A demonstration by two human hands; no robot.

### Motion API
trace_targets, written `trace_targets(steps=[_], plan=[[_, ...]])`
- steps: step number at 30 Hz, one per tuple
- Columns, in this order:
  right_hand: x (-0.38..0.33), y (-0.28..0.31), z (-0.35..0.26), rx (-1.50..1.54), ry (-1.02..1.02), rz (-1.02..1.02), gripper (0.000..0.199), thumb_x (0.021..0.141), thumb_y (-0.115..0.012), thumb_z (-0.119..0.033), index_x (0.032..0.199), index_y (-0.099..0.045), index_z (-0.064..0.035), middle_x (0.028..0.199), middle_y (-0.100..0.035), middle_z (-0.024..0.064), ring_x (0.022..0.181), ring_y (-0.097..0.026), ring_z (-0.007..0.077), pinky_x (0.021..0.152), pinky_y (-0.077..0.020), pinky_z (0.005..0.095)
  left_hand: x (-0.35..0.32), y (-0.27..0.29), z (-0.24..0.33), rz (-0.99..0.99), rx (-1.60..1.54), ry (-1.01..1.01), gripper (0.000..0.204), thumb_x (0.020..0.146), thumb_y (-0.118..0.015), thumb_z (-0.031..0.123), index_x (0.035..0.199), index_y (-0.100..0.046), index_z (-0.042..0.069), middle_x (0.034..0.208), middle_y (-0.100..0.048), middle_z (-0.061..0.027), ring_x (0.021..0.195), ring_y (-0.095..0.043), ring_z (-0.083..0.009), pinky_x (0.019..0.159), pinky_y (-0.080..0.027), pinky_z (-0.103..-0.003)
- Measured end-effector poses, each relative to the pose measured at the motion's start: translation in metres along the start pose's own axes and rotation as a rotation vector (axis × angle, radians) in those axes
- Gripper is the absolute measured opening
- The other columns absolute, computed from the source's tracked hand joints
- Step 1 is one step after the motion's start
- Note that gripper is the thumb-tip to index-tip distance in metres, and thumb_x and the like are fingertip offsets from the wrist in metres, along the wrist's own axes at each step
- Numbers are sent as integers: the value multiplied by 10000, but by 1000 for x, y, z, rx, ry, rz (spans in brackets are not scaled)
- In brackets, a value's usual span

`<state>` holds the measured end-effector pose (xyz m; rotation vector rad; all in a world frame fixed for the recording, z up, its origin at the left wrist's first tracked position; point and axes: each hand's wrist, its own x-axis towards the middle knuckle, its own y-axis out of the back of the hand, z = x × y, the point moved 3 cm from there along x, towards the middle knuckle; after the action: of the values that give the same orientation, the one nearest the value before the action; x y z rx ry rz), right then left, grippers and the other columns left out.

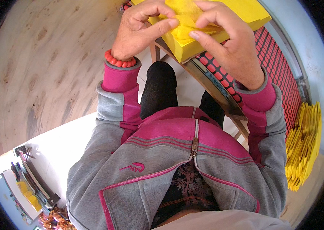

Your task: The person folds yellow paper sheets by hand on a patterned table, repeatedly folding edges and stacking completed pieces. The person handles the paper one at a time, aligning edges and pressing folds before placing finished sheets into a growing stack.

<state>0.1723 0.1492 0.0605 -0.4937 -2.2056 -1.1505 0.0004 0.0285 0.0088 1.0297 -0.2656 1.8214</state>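
At the top of the view, both hands work on a piece of thin, soft, yellow cloth-like material (187,22) with gathered folds. My left hand (141,28) pinches its left side between thumb and fingers; a red beaded bracelet (119,60) circles that wrist. My right hand (234,40) grips the right side, its thumb at the near edge and its fingers curled over the folds. Beneath the cloth lies a flat-sided yellow stack or block (187,49), its near corner jutting toward me. Whether it is one piece or several layers I cannot tell.
Under the yellow block is a wooden-framed table with a red-and-black patterned top (271,51). Several folded yellow pieces (303,147) are stacked at the right, by the pale wall. A large wooden board surface (43,73) fills the left. Shelf-like items (28,188) appear at lower left.
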Motion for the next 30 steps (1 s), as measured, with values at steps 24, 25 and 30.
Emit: trace_targets(steps=[24,25,30], plan=[[2,-2,2,-18,104,-13,144,807,-775,-16,883,-654,2,1107,-682,250,988,-704,358,820,-540,362,-6,6,-13,-4,-126,6,173,836,-695,72,979,-627,0,1018,-632,-80,957,-577,-182,882,-445,-309],[2,-2,3,-20,120,0,144,806,-775,-14,882,-653,1,1103,-683,248,981,-704,357,819,-540,361,-6,6,-14,-13,-126,9,186,830,-701,80,981,-628,-1,1032,-632,-86,968,-577,-186,892,-444,-314],[0,-2,2,-20,90,14,146,806,-775,-15,883,-652,-3,1099,-683,240,961,-701,353,822,-540,358,-7,7,-12,-31,-63,60,205,819,-717,93,979,-629,-2,1046,-640,-100,980,-581,-191,901,-445,-322]])
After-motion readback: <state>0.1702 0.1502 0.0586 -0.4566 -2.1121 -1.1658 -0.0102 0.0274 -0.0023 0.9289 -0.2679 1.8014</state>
